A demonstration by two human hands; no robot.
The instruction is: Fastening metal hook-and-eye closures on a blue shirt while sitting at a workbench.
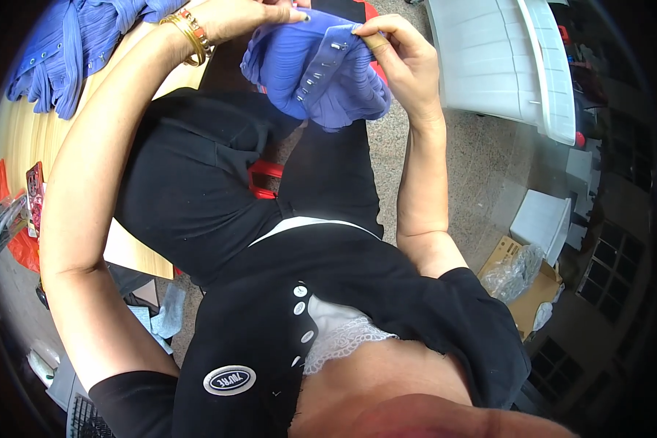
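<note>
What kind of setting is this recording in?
Probably a small garment workshop: both hands hold a blue garment with a snap-button strip, more blue garments lie piled on a wooden table, and a cardboard box sits on the floor.

Single head view; fisheye, looking steeply down own torso and lap; close range; floor beyond.
</note>
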